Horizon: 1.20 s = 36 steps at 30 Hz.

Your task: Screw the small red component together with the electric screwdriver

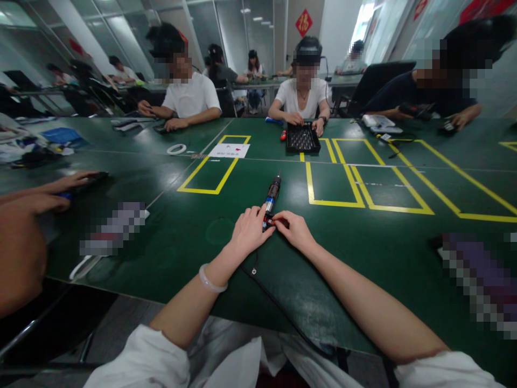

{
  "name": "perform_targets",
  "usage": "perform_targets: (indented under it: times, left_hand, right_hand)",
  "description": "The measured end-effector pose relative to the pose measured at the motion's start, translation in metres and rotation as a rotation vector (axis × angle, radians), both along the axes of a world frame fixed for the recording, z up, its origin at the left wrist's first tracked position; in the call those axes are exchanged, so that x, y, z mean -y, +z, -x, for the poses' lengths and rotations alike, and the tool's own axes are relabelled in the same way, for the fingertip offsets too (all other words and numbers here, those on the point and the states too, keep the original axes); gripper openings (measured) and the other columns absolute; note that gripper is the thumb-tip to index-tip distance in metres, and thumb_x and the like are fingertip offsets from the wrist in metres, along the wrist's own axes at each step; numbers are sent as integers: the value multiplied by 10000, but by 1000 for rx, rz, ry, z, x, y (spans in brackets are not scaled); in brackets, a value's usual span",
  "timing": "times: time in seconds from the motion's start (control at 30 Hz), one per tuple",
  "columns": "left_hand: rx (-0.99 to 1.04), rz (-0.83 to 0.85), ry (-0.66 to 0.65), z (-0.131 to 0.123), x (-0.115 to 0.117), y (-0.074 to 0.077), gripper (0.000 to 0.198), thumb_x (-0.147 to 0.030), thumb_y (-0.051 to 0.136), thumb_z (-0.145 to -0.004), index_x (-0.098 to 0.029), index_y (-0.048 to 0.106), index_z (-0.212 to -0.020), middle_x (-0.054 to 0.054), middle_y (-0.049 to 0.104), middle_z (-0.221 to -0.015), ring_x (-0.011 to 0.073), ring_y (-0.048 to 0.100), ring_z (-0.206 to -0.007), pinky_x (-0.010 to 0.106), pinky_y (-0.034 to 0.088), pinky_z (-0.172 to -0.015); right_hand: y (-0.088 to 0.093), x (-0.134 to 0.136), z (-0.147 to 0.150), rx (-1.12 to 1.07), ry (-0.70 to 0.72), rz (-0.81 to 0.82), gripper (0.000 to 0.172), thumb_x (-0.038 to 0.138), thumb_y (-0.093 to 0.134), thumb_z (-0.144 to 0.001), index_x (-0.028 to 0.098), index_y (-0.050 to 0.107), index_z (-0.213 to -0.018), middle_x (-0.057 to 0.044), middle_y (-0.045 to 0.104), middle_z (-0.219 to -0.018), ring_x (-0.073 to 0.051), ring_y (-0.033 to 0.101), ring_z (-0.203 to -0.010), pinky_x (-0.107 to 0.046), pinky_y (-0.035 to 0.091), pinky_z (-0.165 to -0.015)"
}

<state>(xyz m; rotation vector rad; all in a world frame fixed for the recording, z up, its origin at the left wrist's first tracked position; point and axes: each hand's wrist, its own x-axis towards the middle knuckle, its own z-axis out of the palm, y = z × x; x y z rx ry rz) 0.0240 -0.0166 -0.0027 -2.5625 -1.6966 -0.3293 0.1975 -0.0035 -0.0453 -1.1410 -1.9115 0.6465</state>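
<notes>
An electric screwdriver (273, 193) lies on the green table with its thin tip pointing away from me. Its dark body has a blue and silver band, and small red and black parts show at the rear end. My left hand (251, 229) holds that rear end from the left, fingers bent over it. From the right, my right hand (297, 229) pinches at the same spot with thumb and forefinger; what lies between the fingertips is too small to make out. A black cord (278, 304) runs from under my left hand to the table's near edge, beside a small metal ring terminal (254, 271).
Yellow tape outlines (337, 203) mark the green table (194, 231). Opposite, a person handles a black tray (302, 139) of small parts. Another person's hand (52, 202) reaches in at left. A white card (229, 151) and a tape roll (176, 149) lie farther back.
</notes>
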Motion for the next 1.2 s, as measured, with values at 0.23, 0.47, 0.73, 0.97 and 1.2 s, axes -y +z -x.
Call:
perform_targets:
  times: [0.23, 0.47, 0.73, 0.97, 1.2]
  left_hand:
    - [-60, -25, 108, -6, -6, -3, 590, -542, 453, -893, -183, 435, -1361, 129, 552, -1070, 280, 532, -979, 375, 412, -808]
    - [-130, -22, 82, 4, 1, 7, 614, -518, 475, -891, -206, 393, -1414, 124, 552, -1102, 274, 531, -982, 369, 404, -809]
    - [-233, 16, 147, 89, 26, 15, 627, -550, 406, -906, -222, 392, -1441, 135, 566, -1167, 284, 561, -980, 370, 424, -803]
    - [-284, 26, 377, 193, 41, 9, 700, -603, 282, -918, -147, 401, -1436, 189, 549, -1240, 341, 571, -1020, 413, 462, -789]
    - [-317, 62, 512, 277, 32, 11, 716, -617, 324, -901, -127, 405, -1417, 195, 578, -1221, 363, 585, -1011, 416, 465, -783]
  right_hand:
    - [1, 2, 0, -51, 28, -5, 194, 150, 441, -899, 190, 623, -953, -34, 677, -902, -170, 619, -807, -286, 456, -768]
    - [-3, 3, 1, -61, 58, -8, 179, 172, 459, -898, 190, 605, -1000, -49, 655, -963, -170, 606, -844, -282, 464, -766]
    - [-1, 3, 2, -45, 68, 17, 163, 171, 497, -890, 190, 613, -1003, -33, 642, -894, -154, 596, -789, -273, 460, -738]
    - [0, 4, 1, -22, 72, 29, 149, 170, 511, -891, 193, 620, -990, -32, 650, -891, -153, 602, -792, -275, 459, -740]
    - [2, 5, 1, 21, 74, 32, 125, 153, 520, -889, 189, 626, -945, -27, 644, -871, -150, 597, -786, -268, 450, -734]
